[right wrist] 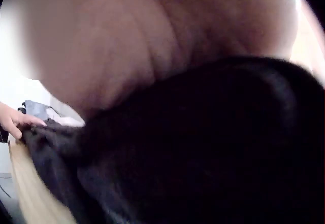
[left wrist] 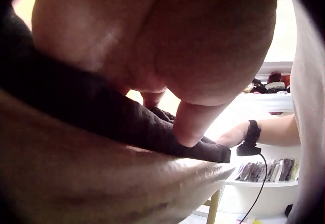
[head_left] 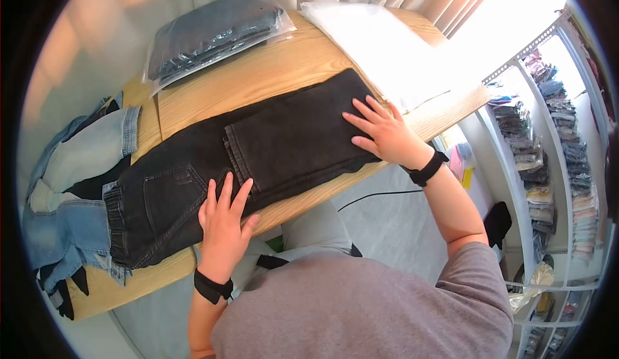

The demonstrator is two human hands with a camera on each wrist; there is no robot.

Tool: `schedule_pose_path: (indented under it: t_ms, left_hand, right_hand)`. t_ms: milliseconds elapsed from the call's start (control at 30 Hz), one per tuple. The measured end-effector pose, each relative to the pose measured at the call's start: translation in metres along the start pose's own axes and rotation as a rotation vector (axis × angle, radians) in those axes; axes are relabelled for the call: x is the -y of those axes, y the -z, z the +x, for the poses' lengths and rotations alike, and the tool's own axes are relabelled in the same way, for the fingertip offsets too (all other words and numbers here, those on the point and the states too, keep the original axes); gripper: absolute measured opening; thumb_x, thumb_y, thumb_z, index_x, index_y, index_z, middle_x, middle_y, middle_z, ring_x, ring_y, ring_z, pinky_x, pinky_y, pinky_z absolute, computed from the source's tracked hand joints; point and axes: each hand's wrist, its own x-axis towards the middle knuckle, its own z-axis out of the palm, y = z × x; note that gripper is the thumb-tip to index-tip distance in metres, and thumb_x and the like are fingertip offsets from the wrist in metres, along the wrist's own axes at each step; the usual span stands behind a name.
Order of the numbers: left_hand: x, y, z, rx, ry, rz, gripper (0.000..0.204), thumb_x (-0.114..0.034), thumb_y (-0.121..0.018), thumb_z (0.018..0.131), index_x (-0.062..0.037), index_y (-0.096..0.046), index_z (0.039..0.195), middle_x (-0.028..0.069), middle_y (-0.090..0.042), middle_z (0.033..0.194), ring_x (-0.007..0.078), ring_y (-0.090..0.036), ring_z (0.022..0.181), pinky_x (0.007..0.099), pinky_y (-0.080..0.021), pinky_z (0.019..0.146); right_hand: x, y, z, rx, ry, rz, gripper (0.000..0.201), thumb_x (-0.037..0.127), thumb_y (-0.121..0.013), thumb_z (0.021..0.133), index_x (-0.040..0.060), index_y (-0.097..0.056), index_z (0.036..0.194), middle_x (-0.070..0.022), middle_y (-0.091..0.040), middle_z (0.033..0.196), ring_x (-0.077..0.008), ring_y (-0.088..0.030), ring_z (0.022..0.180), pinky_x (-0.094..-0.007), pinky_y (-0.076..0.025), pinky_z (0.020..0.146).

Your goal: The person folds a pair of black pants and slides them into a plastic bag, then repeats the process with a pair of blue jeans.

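Note:
A pair of black jeans (head_left: 296, 136) lies lengthwise on the wooden table, its legs folded back so the hems rest near the seat pocket. The elastic waistband (head_left: 116, 227) points left. My left hand (head_left: 225, 230) rests on the jeans beside the hems, fingers spread and straight. Over the folded end at the right, my right hand (head_left: 387, 133) lies flat with fingers spread. In the left wrist view the thumb (left wrist: 190, 125) presses on the dark cloth (left wrist: 127, 122) at the table's edge. Black cloth (right wrist: 203, 148) fills much of the right wrist view below the palm.
Blue jeans and other garments (head_left: 71, 198) are heaped at the table's left end. A clear bag of dark clothing (head_left: 216, 36) and white plastic bags (head_left: 380, 43) lie at the back of the table (head_left: 309, 56). Shelves (head_left: 548, 165) with packed clothes stand at the right.

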Motion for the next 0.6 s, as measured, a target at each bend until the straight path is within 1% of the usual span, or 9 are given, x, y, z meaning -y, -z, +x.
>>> schedule_pose_path:
  t_ms: [67, 167, 267, 333, 367, 400, 467, 533, 600]
  left_hand:
    - [-0.003, 0.001, 0.002, -0.009, 0.004, 0.014, 0.064, -0.024, -0.065, 0.08, -0.0194, -0.039, 0.138, 0.0129, -0.027, 0.148, 0.0377, -0.021, 0.136, 0.049, -0.019, 0.106]
    - [-0.004, -0.001, -0.001, -0.004, 0.005, 0.032, 0.065, -0.024, -0.066, 0.079, -0.0202, -0.04, 0.138, 0.0132, -0.027, 0.148, 0.0383, -0.021, 0.136, 0.0493, -0.019, 0.106]
    - [-0.003, 0.0, 0.002, -0.012, -0.003, 0.029, 0.066, -0.024, -0.067, 0.078, -0.0207, -0.04, 0.138, 0.0136, -0.027, 0.147, 0.0386, -0.021, 0.135, 0.0494, -0.019, 0.106]
    - [-0.002, -0.001, -0.001, -0.015, 0.028, 0.021, 0.066, -0.025, -0.067, 0.078, -0.0209, -0.04, 0.138, 0.0139, -0.027, 0.147, 0.0386, -0.021, 0.135, 0.0494, -0.019, 0.106]
    - [-0.001, -0.001, 0.0, -0.019, 0.008, 0.016, 0.066, -0.025, -0.067, 0.078, -0.0209, -0.04, 0.138, 0.0139, -0.027, 0.147, 0.0387, -0.021, 0.135, 0.0494, -0.019, 0.106]
    - [0.0, -0.001, -0.001, -0.021, -0.009, 0.011, 0.066, -0.025, -0.067, 0.078, -0.0209, -0.04, 0.138, 0.014, -0.028, 0.147, 0.0388, -0.021, 0.135, 0.0494, -0.02, 0.106]
    - [0.0, -0.002, -0.002, -0.033, 0.019, 0.024, 0.066, -0.026, -0.067, 0.078, -0.021, -0.04, 0.138, 0.0139, -0.029, 0.146, 0.039, -0.022, 0.135, 0.0494, -0.021, 0.105]
    - [0.001, -0.001, -0.002, -0.034, -0.012, 0.008, 0.067, -0.026, -0.067, 0.078, -0.021, -0.04, 0.138, 0.0138, -0.029, 0.146, 0.0393, -0.023, 0.135, 0.0493, -0.022, 0.105]
    - [0.005, 0.001, -0.002, -0.025, -0.029, -0.031, 0.065, -0.025, -0.067, 0.079, -0.0187, -0.04, 0.138, 0.0139, -0.031, 0.145, 0.038, -0.023, 0.135, 0.049, -0.022, 0.105]
  right_hand:
    - [-0.014, -0.034, -0.004, 0.127, -0.046, 0.306, 0.055, 0.051, -0.037, 0.094, 0.0227, -0.034, 0.141, -0.0099, -0.026, 0.149, -0.0311, -0.022, 0.138, -0.0529, -0.019, 0.109]
    - [-0.017, -0.035, -0.003, 0.216, -0.055, 0.316, 0.055, 0.047, -0.034, 0.097, 0.0208, -0.027, 0.144, -0.0121, -0.019, 0.151, -0.0334, -0.016, 0.139, -0.0512, -0.015, 0.111]
    - [-0.007, -0.02, -0.002, 0.245, -0.097, 0.204, 0.052, 0.041, -0.038, 0.097, 0.0183, -0.029, 0.143, -0.0122, -0.023, 0.15, -0.0321, -0.021, 0.138, -0.0519, -0.018, 0.11]
    - [0.022, -0.014, -0.003, 0.107, -0.199, 0.105, 0.049, 0.031, -0.045, 0.094, 0.0139, -0.036, 0.139, -0.0125, -0.031, 0.146, -0.0301, -0.028, 0.136, -0.0523, -0.021, 0.108]
    - [0.042, -0.011, -0.002, -0.021, -0.182, 0.149, 0.047, 0.021, -0.053, 0.089, 0.0099, -0.042, 0.134, -0.0114, -0.039, 0.141, -0.0279, -0.033, 0.133, -0.0522, -0.023, 0.107]
    - [0.066, -0.002, 0.002, -0.143, -0.076, 0.228, 0.048, 0.021, -0.059, 0.083, 0.008, -0.048, 0.128, -0.0107, -0.043, 0.137, -0.0258, -0.037, 0.13, -0.0535, -0.028, 0.103]
    - [0.112, 0.012, 0.01, -0.153, 0.143, 0.396, 0.05, 0.021, -0.061, 0.082, 0.0085, -0.048, 0.128, -0.0094, -0.044, 0.137, -0.0257, -0.037, 0.13, -0.0528, -0.027, 0.104]
    - [0.149, 0.005, 0.02, -0.199, 0.251, 0.513, 0.051, 0.022, -0.062, 0.081, 0.0091, -0.047, 0.129, -0.0078, -0.044, 0.137, -0.0256, -0.036, 0.131, -0.0524, -0.025, 0.106]
    - [0.173, -0.003, 0.03, -0.217, 0.277, 0.556, 0.052, 0.022, -0.063, 0.08, 0.0116, -0.048, 0.129, -0.0065, -0.045, 0.137, -0.0253, -0.038, 0.129, -0.0525, -0.026, 0.104]
